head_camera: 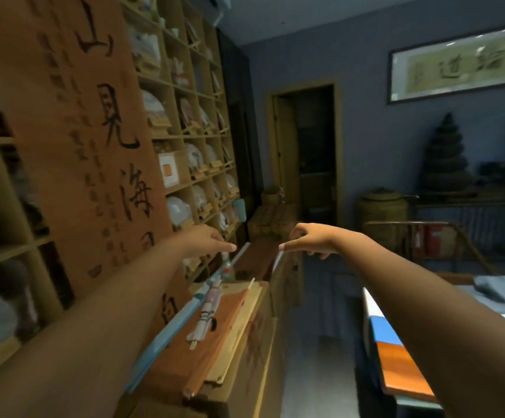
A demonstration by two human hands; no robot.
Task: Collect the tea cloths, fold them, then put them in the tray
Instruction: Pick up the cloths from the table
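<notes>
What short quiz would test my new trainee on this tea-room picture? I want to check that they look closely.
1. True or false: both hands hold a folded cloth.
2. Where does the grey cloth lie: A) on the table at right, B) on the shelves, C) in the left hand?
3. What hangs in front of the shelves at left?

Key: 1 false: left hand and right hand are empty. 2 A. 3 An orange calligraphy scroll.

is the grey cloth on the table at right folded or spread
Neither clearly: the grey cloth lies bunched in a rumpled heap on the table.
</notes>
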